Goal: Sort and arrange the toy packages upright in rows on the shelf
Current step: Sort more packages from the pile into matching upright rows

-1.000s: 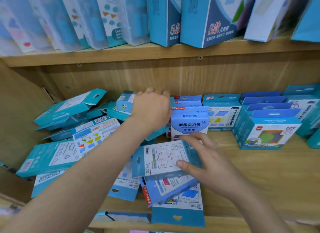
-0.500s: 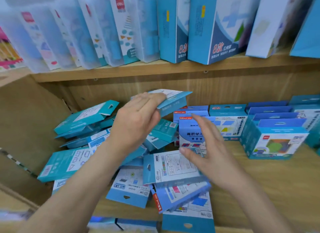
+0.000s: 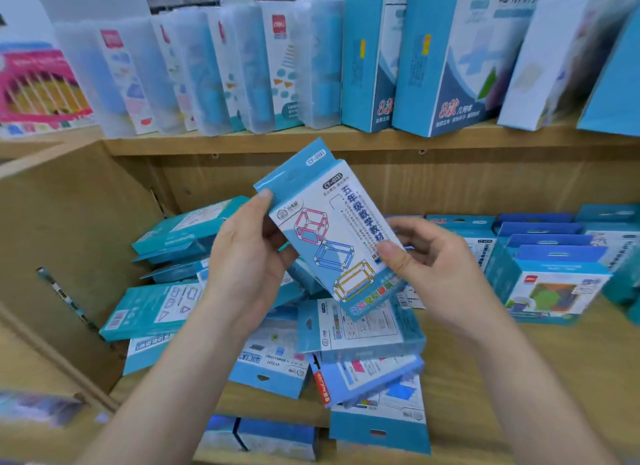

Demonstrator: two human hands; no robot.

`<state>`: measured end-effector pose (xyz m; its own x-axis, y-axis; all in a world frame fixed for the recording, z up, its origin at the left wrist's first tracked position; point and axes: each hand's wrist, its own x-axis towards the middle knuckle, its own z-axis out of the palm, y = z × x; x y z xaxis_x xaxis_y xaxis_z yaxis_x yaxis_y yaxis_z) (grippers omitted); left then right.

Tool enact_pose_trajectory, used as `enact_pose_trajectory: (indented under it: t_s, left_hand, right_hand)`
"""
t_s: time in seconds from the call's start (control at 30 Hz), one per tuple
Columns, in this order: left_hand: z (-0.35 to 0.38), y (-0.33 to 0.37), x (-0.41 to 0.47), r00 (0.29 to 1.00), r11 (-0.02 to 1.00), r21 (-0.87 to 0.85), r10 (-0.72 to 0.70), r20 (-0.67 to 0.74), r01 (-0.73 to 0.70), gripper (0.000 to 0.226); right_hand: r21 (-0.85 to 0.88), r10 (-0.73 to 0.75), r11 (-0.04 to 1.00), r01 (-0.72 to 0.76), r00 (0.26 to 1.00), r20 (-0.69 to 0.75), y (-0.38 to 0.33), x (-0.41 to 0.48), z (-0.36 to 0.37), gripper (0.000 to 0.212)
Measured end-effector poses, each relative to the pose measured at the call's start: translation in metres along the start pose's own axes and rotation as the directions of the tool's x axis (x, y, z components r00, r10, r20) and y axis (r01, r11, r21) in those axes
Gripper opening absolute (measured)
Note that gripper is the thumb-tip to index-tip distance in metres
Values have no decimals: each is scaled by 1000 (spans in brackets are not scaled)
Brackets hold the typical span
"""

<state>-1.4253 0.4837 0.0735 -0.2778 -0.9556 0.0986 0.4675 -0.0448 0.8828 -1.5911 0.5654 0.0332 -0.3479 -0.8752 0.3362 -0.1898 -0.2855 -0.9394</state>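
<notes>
Our left hand [image 3: 249, 256] grips the left edge of the toy package [image 3: 332, 236], with the thumb on the front and the fingers curled behind. Our right hand [image 3: 436, 267] pinches its right edge, thumb on the front. The package is up in the air and tilted, with its front facing us.

We think it is light and thin. It looks like stiff, smooth card, so it could bend if we squeeze hard. Holding the two long edges looks best.

Below the package, a messy pile of flat packages [image 3: 360, 329] lies on the wooden shelf [image 3: 571, 378]. To the right of the package, blue boxes [image 3: 554, 284] stand in neat rows. Above it, an upper shelf holds tall blue boxes [image 3: 450, 66] and cloudy plastic cases [image 3: 207, 69]. To the left of it is the wooden side wall [image 3: 69, 239].
</notes>
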Motion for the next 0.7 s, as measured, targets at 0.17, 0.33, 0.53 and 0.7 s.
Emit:
enact_pose_trajectory:
  t_s: [0.17, 0.33, 0.53, 0.7]
  left_hand:
    - [2, -6, -13, 988, 985, 139, 79, 132, -98, 34]
    - [6, -23, -34, 909, 888, 294, 251, 333, -353, 52]
    - [29, -42, -44, 871, 844, 449, 41, 489, -292, 51]
    - [64, -63, -60, 864, 832, 470, 21, 503, -294, 57]
  right_hand:
    - [22, -1, 1000, 1, 1000, -27, -1, -13, -8, 30]
    - [52, -10, 999, 14, 997, -73, -2, -30, -18, 22]
    - [14, 36, 999, -34, 984, -177, 0, -65, -58, 25]
    - [-19, 82, 996, -89, 971, -223, 0, -95, -94, 23]
